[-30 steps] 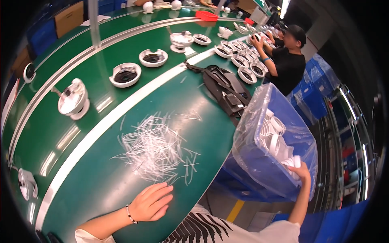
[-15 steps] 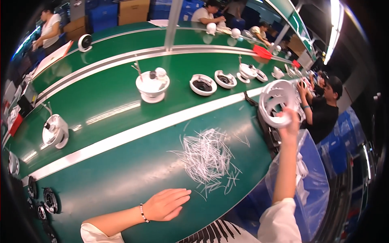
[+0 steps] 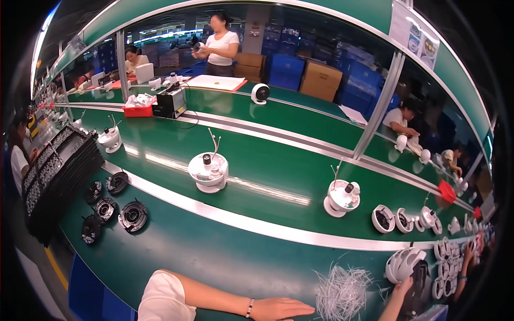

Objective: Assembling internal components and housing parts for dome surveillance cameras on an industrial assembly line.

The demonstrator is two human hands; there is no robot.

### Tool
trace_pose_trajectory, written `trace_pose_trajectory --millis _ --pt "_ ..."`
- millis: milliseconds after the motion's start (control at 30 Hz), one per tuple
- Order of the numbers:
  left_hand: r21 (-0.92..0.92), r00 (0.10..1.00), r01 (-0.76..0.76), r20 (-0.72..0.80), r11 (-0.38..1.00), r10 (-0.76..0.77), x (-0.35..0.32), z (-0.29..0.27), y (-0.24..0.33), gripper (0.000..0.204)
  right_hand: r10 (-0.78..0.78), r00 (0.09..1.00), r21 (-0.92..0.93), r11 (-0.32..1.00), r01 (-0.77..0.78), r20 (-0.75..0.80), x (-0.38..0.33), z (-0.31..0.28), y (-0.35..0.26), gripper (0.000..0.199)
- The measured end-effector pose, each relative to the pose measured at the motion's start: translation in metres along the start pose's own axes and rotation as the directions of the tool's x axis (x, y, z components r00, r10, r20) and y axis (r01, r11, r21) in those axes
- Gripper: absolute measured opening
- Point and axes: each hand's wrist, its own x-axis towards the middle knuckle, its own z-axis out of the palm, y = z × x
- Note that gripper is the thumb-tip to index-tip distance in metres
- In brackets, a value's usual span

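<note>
The two hands are well apart. The right hand (image 3: pixel 404 287) grips white curved ring parts (image 3: pixel 402 266) by their near edge, raised at the right side of the worktop (image 3: pixel 230 257); holding them there seems to leave their openings unobstructed. The left hand (image 3: pixel 279 308) lies flat, fingers extended and gripping nothing, perhaps for support, its tips beside a loose heap of thin white strips (image 3: pixel 342 293). A black bag (image 3: pixel 421 281) lies near the right hand.

Further left, black round frames (image 3: pixel 133 215) lie separately, likely so each lifts easily. Beside them leans a stack of black compartment trays (image 3: pixel 59 171) with small parts in the cells, too small to identify. Below, a blue bin (image 3: pixel 96 294) shows no readable contents.

Beyond the pale rail, white rounded housings (image 3: pixel 209 174) stand upright on their bases, open side up, which probably keeps the black cylinder and the wires accessible. White bowl-shaped shells (image 3: pixel 383 219) hold dark parts. Farther off, a red bin (image 3: pixel 138 112) is heaped with white pieces.
</note>
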Motion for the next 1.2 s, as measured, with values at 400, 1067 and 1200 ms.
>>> trace_pose_trajectory --millis 400,1067,1200 --pt "0.107 0.998 -0.032 -0.052 0.994 0.038 0.026 -0.010 -0.009 0.043 -0.475 0.857 -0.299 0.804 0.515 0.198 -0.114 0.022 -0.142 0.052" --pt "0.348 0.975 0.221 -0.103 0.911 -0.197 0.058 0.003 0.012 0.038 0.366 0.927 -0.958 -0.284 0.033 -0.077 -0.152 -0.304 -0.182 0.068" --pt "0.207 0.925 0.372 -0.169 0.905 -0.341 0.049 0.003 0.006 0.039 0.477 0.849 -0.907 -0.421 -0.006 -0.227 -0.148 -0.287 -0.159 0.055"
